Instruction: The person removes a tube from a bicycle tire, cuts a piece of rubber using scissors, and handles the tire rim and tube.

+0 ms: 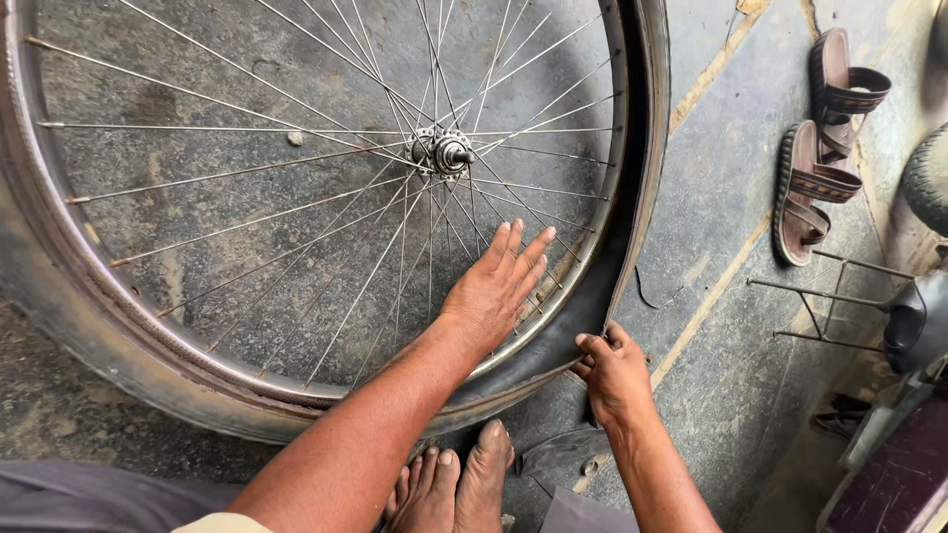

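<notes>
Left hand [497, 288] spread flat on the wheel [296, 197] spokes, right hand [612, 373] pinching what looks like the tyre [632, 197] edge.

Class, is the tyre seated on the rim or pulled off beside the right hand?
Pulled off there: the tyre stands away from the rim, its edge gripped by the right hand.

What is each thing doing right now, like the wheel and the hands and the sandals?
Bicycle wheel: lying flat on the floor.
Tyre: partly pulled off the rim at the right.
Left hand: open, pressed flat on the spokes.
Right hand: fingers gripping the tyre edge.
Sandals: off, lying on the floor.
</notes>
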